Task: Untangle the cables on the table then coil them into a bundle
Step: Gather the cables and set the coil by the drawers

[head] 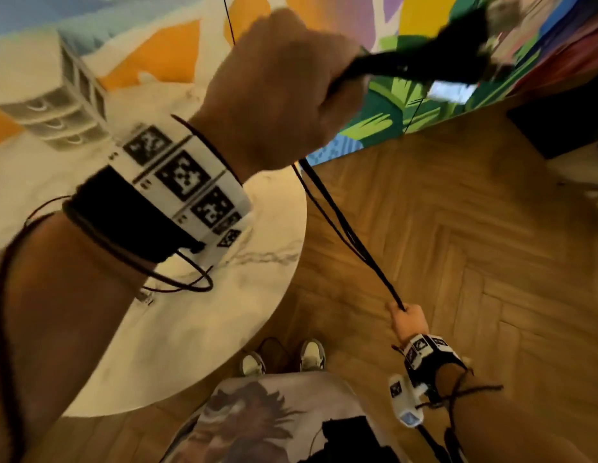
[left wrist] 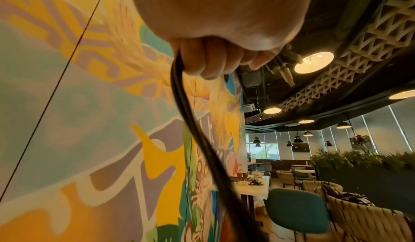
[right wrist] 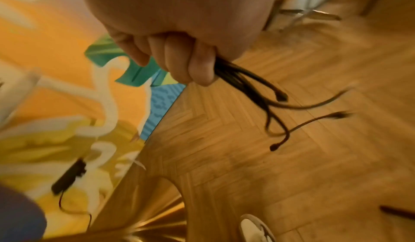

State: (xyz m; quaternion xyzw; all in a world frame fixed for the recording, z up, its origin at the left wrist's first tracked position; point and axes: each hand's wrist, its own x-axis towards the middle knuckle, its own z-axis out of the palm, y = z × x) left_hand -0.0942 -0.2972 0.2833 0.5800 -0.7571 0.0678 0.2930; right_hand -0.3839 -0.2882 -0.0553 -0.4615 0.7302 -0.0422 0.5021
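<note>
A bunch of thin black cables (head: 341, 225) runs taut between my two hands, off the table. My left hand (head: 284, 88) is raised high and grips the upper part in a fist; a blurred black clump of cable (head: 441, 58) sticks out beyond it. In the left wrist view my curled fingers (left wrist: 209, 59) hold a black cable (left wrist: 191, 121) that hangs down. My right hand (head: 407, 317) is low at the right, above the floor, and grips the lower end. The right wrist view shows its fingers (right wrist: 179, 63) round several strands (right wrist: 247, 89) whose loose plug ends fan out.
A round white marble table (head: 224, 329) stands at my left with a white drawer unit (head: 63, 105) on it. A painted mural wall (head: 407, 105) lies ahead, herringbone wood floor (head: 457, 262) to the right, my shoes (head: 311, 355) below. A teal chair (left wrist: 296, 210) stands further off.
</note>
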